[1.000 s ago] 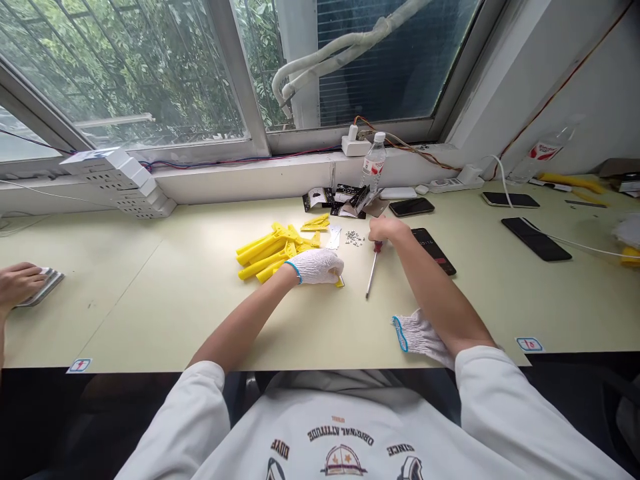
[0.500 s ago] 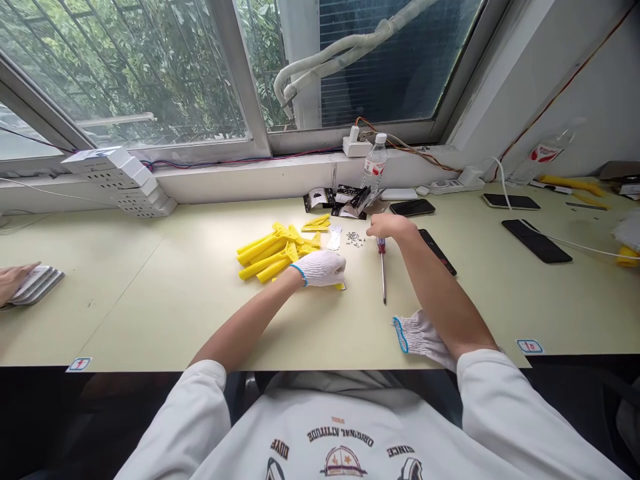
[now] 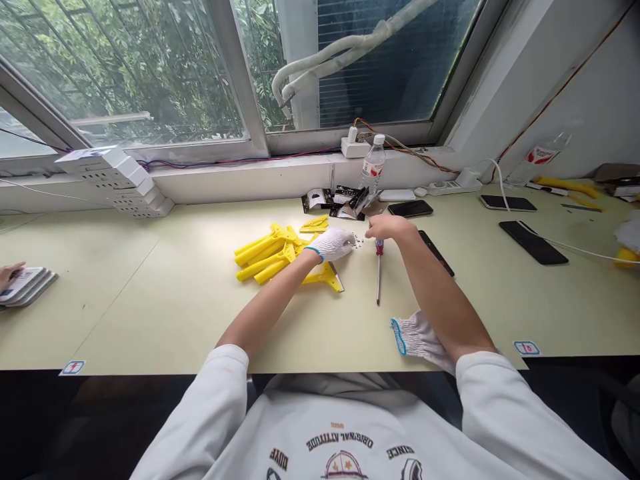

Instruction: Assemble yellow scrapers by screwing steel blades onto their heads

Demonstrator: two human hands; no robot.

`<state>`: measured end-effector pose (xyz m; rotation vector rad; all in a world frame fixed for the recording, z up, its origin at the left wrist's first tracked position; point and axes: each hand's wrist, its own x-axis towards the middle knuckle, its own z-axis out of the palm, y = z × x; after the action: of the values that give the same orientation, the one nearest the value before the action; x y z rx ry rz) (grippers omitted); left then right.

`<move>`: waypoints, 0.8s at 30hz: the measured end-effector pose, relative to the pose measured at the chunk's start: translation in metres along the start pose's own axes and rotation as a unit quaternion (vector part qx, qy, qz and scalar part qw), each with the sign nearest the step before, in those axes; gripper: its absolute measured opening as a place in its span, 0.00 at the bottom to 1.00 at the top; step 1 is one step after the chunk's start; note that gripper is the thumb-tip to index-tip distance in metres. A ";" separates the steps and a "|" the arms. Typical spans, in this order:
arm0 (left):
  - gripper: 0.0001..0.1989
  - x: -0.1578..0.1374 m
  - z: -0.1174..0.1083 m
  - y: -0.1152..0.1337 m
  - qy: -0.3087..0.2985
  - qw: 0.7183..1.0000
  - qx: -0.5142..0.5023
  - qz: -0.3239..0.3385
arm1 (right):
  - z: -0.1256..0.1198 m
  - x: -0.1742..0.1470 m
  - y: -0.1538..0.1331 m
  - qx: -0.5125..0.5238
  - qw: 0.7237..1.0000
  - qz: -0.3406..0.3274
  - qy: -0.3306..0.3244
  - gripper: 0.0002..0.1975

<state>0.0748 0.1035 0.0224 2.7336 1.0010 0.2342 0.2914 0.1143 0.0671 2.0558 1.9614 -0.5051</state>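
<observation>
My left hand (image 3: 334, 245), in a white knit glove with a blue cuff, reaches down at a small pile of screws (image 3: 358, 241); its fingers are bent together, and what they pinch is hidden. Bare, my right hand (image 3: 391, 227) is closed around the red handle of a screwdriver (image 3: 379, 267), whose shaft points toward me. Below my left hand lies a yellow scraper (image 3: 327, 277) with a metal blade edge, partly covered by my forearm. Several more yellow scrapers (image 3: 265, 257) are heaped to the left. Small yellow plates (image 3: 314, 224) lie behind the glove.
An empty white glove (image 3: 417, 337) lies by my right forearm. Black packets (image 3: 345, 201) and a water bottle (image 3: 373, 163) stand at the back. Phones (image 3: 410, 209) lie to the right. At far left, another person's hand (image 3: 9, 275) touches stacked cards (image 3: 30, 287).
My left hand has moved up and right from the scraper to the screws, leaving the scraper on the table. My right hand stays in place with the screwdriver.
</observation>
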 end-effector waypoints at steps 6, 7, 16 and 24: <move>0.15 -0.055 -0.007 0.006 0.051 0.997 -0.060 0.026 | -0.007 -0.025 -0.022 -0.011 0.999 -0.040 -0.015 0.20; 0.14 -0.068 -0.007 0.010 0.063 0.996 -0.056 0.023 | -0.008 -0.032 -0.029 -0.005 0.997 -0.066 -0.025 0.19; 0.19 -0.162 0.008 0.023 0.091 0.988 0.111 -0.057 | 0.013 -0.073 -0.076 0.048 0.961 -0.253 -0.096 0.15; 0.17 -0.161 0.010 0.003 0.082 0.984 0.123 -0.103 | 0.060 -0.082 -0.056 0.073 0.971 -0.222 -0.049 0.17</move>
<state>-0.0428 -0.0052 0.0017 2.8338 1.4367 0.3238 0.2282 0.0187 0.0496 1.6193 2.3903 -0.8449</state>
